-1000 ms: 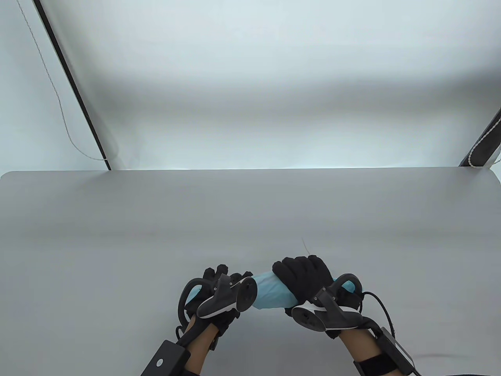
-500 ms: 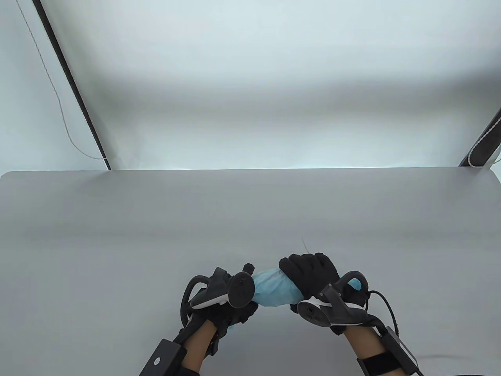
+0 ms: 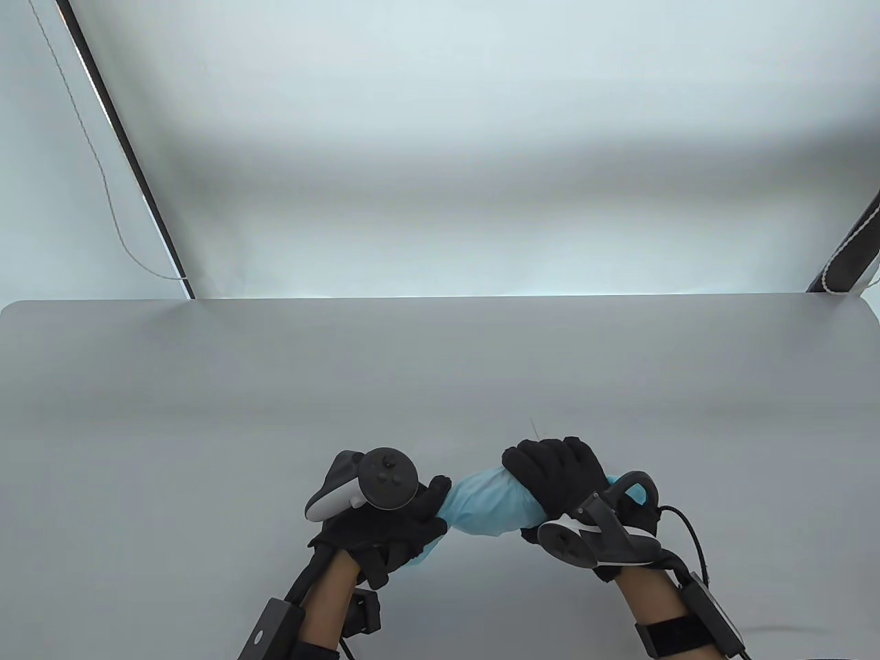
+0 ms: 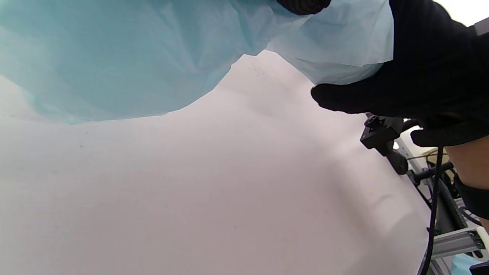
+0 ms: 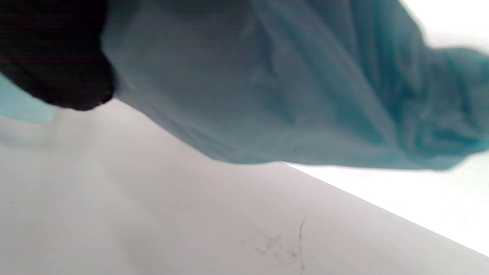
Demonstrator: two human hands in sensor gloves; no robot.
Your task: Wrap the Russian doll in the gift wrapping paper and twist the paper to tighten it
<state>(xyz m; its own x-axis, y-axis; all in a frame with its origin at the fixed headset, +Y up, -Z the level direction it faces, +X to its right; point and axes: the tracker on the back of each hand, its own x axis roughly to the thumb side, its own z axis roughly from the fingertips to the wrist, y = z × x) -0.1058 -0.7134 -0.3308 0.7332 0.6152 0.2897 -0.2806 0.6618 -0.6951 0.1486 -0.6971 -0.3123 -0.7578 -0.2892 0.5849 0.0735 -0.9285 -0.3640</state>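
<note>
A light blue paper bundle [image 3: 485, 504] is held just above the grey table [image 3: 440, 371] near its front edge; the doll inside is fully hidden. My left hand [image 3: 385, 526] grips the bundle's gathered left end, its back turned up. My right hand [image 3: 557, 478] wraps over the thick right part, and a blue paper tail [image 3: 636, 491] sticks out past it. In the left wrist view the blue paper [image 4: 114, 57] fills the top, with the right hand [image 4: 420, 76] gripping it. In the right wrist view twisted paper folds [image 5: 305, 95] hang over the table.
A faint scratch mark [image 3: 535, 430] lies on the table just behind my right hand. A black pole [image 3: 124, 144] and a thin cord [image 3: 89, 151] stand beyond the far left edge, another dark post [image 3: 849, 247] at the far right.
My left hand has rolled over toward me, so its tracker now faces up, twisting the paper's left end. Both hands and the bundle have shifted slightly right.
</note>
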